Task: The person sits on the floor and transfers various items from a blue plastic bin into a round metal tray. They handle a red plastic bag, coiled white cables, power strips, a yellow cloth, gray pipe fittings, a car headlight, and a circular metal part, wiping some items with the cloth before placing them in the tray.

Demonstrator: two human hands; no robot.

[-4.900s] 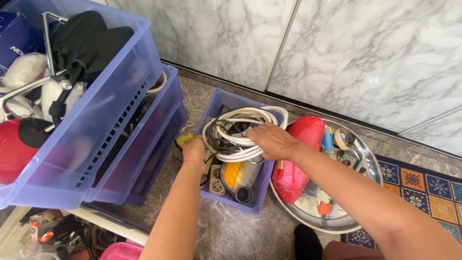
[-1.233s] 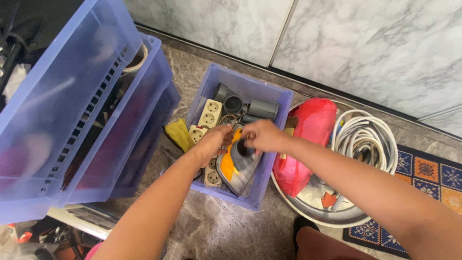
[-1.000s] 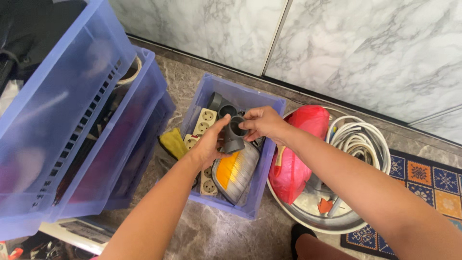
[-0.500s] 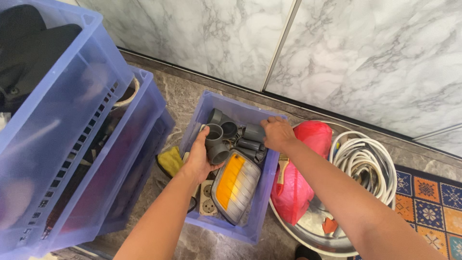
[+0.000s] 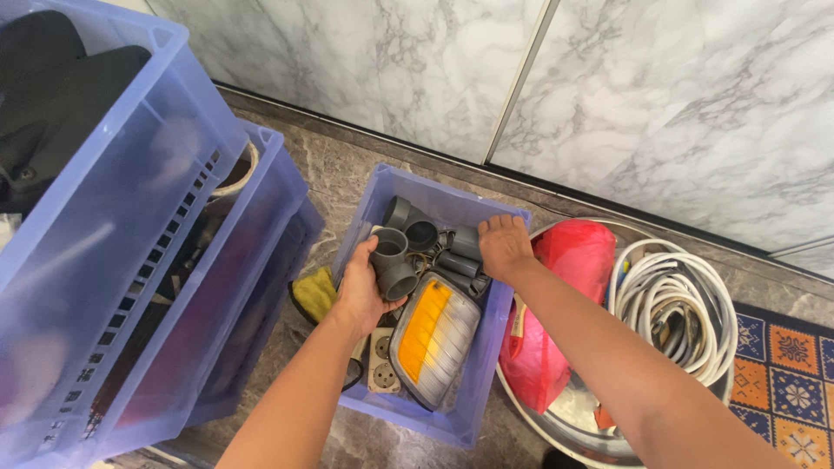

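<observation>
Grey plastic pipe fittings fill the far end of a small translucent blue crate (image 5: 486, 382) that stands on the marbled stone floor (image 5: 330, 174) near the wall. The left hand (image 5: 363, 287) has its grip closed around one grey pipe fitting (image 5: 393, 263), a branched piece with open round mouths, held just above the crate's left side. The right hand (image 5: 502, 247) rests at the crate's far right corner, fingers curled down over the rim beside the other grey fittings (image 5: 439, 243); whether it pinches anything there I cannot tell. In the near part of the crate lies a lamp lens (image 5: 432, 334) with an orange band and a clear ribbed band, and beside it, to the left, a beige socket block (image 5: 380, 369). A yellow cloth (image 5: 314, 291) sits just outside the crate on its left. To the right, a metal basin (image 5: 565, 417) holds a red bag (image 5: 565, 287) and a coil of white hose (image 5: 673, 300). On the left stand larger blue crates (image 5: 130, 260), stacked.
</observation>
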